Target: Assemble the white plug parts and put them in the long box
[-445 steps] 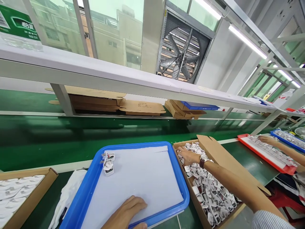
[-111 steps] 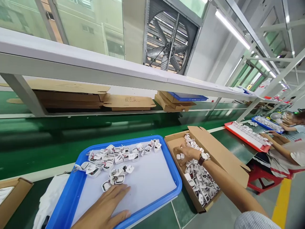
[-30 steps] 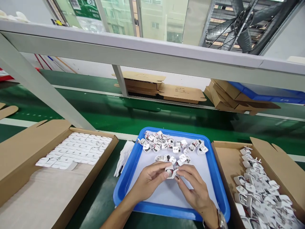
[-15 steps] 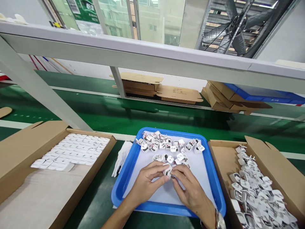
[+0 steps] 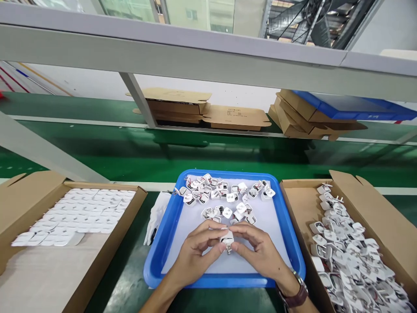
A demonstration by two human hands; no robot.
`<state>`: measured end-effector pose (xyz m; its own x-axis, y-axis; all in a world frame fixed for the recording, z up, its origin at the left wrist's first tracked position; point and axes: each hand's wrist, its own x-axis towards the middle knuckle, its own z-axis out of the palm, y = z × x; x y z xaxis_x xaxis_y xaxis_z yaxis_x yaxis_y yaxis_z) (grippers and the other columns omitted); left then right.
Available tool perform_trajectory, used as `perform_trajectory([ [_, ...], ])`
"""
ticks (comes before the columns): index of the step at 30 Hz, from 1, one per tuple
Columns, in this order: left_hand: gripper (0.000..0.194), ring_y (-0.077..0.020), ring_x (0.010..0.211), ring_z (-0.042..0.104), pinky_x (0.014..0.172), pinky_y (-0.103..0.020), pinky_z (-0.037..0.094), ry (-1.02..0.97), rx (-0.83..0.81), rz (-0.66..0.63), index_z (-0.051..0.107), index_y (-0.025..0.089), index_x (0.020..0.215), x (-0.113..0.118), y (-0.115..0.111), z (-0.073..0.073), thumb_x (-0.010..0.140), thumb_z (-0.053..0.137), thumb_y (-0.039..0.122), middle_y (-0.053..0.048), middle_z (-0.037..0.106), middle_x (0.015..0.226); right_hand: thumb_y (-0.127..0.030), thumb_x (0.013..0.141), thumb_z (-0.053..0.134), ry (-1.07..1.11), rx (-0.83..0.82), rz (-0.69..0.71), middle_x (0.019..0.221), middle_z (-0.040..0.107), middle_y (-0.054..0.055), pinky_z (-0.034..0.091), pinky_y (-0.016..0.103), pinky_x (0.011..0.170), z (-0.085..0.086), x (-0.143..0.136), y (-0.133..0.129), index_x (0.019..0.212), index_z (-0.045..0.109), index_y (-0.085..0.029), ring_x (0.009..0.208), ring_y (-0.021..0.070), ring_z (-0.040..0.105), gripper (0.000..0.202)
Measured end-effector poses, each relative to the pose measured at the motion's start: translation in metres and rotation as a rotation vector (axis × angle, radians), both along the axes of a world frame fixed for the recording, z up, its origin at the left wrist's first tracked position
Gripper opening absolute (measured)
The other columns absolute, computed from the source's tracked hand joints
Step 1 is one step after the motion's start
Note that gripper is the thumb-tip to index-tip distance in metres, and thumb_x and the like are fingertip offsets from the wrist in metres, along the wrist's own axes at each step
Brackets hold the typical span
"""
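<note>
Between my fingers, over the near half of the blue tray [image 5: 150,256], is a small white plug adapter [image 5: 227,237] with metal prongs pointing towards me. My left hand [image 5: 199,248] grips its left side with thumb and fingers. On its right side my right hand [image 5: 257,248] pinches it too, with a watch on that wrist. Beyond my hands, on the tray's white lining, lie several opened white plug housings [image 5: 215,190] with red wires and dark parts inside. A smaller cluster of housings [image 5: 241,211] lies just past my fingertips.
At left, a cardboard box [image 5: 130,228] holds rows of closed white adapters [image 5: 87,211]. Another cardboard box [image 5: 296,204] at right holds a heap of open housings [image 5: 352,256]. A white glove [image 5: 157,215] lies beside the tray. A pale shelf beam [image 5: 195,54] crosses above the bench.
The adapter has turned in my fingers, so its prongs now show on the near side. My right fingers have shifted round it. The head view has tilted downward and moved slightly.
</note>
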<state>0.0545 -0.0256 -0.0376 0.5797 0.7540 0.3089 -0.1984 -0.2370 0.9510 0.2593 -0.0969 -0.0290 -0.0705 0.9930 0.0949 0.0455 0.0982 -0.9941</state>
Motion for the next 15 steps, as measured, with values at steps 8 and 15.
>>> perform_trajectory([
  [8, 0.038, -0.0257, 0.114, 0.069, 0.091, -0.035, 0.063, 0.025, -0.076, -0.084, 0.073, 0.031, 0.13, -0.0018, -0.0009, 0.0063, 0.096, 0.069, 0.015, -0.013, 0.064, 0.123, -0.027, 0.1, 0.064, -0.041, 0.059, -0.02, 0.122, 0.068, 0.008, 0.055, 0.038, 0.105, 0.0006, -0.0013, -0.0005, 0.127, 0.068, -0.027, 0.118, 0.0209, 0.066, 0.028],
  [15, 0.031, -0.0231, 0.103, 0.071, 0.081, -0.033, 0.063, 0.045, -0.016, 0.025, 0.076, 0.029, 0.124, 0.0029, -0.0031, 0.0005, 0.097, 0.066, 0.017, -0.012, 0.065, 0.115, -0.026, 0.102, 0.061, -0.052, 0.016, -0.017, 0.126, 0.07, 0.008, 0.055, 0.039, 0.107, -0.0035, -0.0052, -0.0025, 0.131, 0.065, -0.027, 0.122, 0.0212, 0.066, 0.03],
])
